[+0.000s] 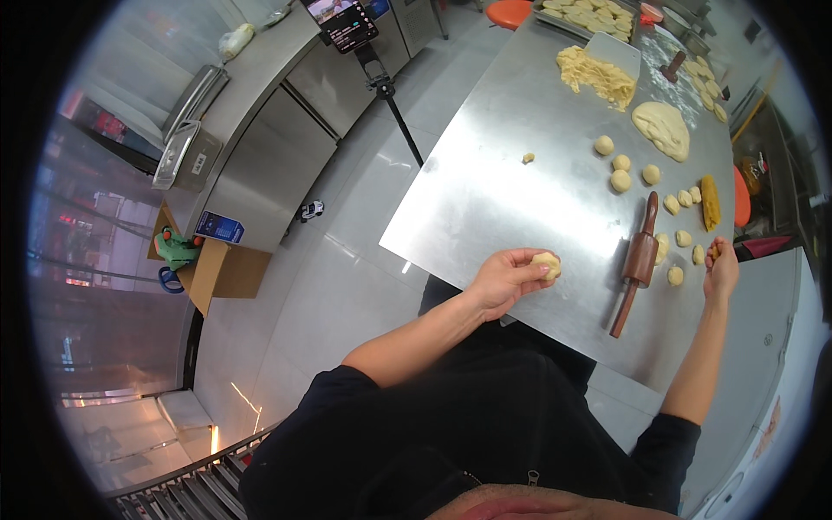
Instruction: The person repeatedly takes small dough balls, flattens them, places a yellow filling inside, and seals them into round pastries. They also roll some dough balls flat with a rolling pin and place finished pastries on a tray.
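Dough piece (pixel 547 263) pinched in left hand (pixel 510 282); yellow log (pixel 711 204) points away beyond nearer right hand (pixel 722 270), whose grip is unclear.

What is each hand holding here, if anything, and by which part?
Left hand: a small pale dough piece, gripped by its side nearest the thumb. Right hand: fingers curled; whether it holds anything cannot be told.

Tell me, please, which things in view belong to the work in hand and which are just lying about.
Seem part of the dough work: dough piece in the left hand, rolling pin, dough balls, large dough slab, yellow log.

Seem just lying about: toy car on the floor, cardboard box, blue box, green item.
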{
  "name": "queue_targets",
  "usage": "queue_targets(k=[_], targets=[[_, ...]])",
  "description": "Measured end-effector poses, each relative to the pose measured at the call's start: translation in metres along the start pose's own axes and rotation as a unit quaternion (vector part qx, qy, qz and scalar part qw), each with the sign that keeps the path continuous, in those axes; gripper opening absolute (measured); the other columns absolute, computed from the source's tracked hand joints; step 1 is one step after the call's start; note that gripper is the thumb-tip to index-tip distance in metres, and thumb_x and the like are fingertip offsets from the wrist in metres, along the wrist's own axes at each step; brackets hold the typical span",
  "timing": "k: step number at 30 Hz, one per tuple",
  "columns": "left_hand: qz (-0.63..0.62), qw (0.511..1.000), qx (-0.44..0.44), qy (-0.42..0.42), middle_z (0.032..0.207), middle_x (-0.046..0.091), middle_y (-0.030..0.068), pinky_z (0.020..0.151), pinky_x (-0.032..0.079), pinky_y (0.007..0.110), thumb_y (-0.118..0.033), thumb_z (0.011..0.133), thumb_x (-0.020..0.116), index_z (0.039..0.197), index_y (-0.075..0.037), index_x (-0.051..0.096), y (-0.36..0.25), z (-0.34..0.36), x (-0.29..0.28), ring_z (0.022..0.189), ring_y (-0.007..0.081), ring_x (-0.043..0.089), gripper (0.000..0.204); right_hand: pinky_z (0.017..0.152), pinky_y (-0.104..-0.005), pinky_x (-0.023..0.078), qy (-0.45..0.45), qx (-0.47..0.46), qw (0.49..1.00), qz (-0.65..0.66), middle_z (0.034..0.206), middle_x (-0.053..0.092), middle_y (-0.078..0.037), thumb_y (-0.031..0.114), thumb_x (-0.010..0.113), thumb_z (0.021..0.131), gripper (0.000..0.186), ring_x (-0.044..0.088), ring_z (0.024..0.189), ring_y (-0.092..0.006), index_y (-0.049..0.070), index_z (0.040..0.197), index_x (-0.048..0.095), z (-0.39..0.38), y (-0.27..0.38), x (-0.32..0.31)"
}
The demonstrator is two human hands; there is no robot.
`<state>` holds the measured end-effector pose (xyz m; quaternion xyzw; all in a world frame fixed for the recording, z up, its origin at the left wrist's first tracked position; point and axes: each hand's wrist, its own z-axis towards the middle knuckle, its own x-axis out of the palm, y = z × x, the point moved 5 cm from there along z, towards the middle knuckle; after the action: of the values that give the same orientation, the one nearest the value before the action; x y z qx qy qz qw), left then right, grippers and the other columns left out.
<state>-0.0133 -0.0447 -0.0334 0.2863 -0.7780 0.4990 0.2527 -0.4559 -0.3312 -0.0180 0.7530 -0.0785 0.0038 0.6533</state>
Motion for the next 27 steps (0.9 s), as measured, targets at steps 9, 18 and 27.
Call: queue_targets(k=[9, 18, 27], targets=[[0.042, 0.999, -0.001, -0.028, 0.127, 0.069, 0.0154, 0.099, 0.059, 0.037, -0.013, 0.106, 0.061, 0.13, 0.006, 0.063, 0.002, 0.002, 0.007, 0.114, 0.026, 0.069, 0.031, 0.097, -0.0293, 0.051, 0.26, 0.033, 0.964, -0.047, 0.118, 0.067, -0.009, 0.003, 0.06, 0.098, 0.032, 0.065, 0.108, -0.017, -0.002, 0.13, 0.06, -0.181, 0.008, 0.183], [-0.012, 0.999, 0.007, -0.039, 0.136, 0.062, 0.021, 0.106, 0.054, 0.047, -0.021, 0.112, 0.046, 0.137, 0.009, 0.053, -0.009, 0.005, 0.026, 0.125, 0.0316, 0.064, 0.04, 0.084, -0.0257, 0.059, 0.262, -0.201, 0.927, -0.176, 0.107, 0.075, -0.009, 0.003, 0.078, 0.091, 0.032, 0.072, 0.092, -0.0141, -0.001, 0.121, 0.069, -0.244, 0.007, 0.247], [0.036, 0.998, 0.04, -0.027, 0.131, 0.064, 0.021, 0.105, 0.055, 0.044, -0.024, 0.111, 0.05, 0.139, 0.009, 0.053, -0.005, 0.011, 0.038, 0.12, 0.0275, 0.066, 0.043, 0.078, -0.0364, 0.056, 0.203, -0.329, 0.857, -0.34, 0.093, 0.066, -0.009, 0.009, 0.078, 0.086, 0.025, 0.069, 0.092, -0.0267, 0.005, 0.11, 0.073, -0.252, -0.003, 0.257]])
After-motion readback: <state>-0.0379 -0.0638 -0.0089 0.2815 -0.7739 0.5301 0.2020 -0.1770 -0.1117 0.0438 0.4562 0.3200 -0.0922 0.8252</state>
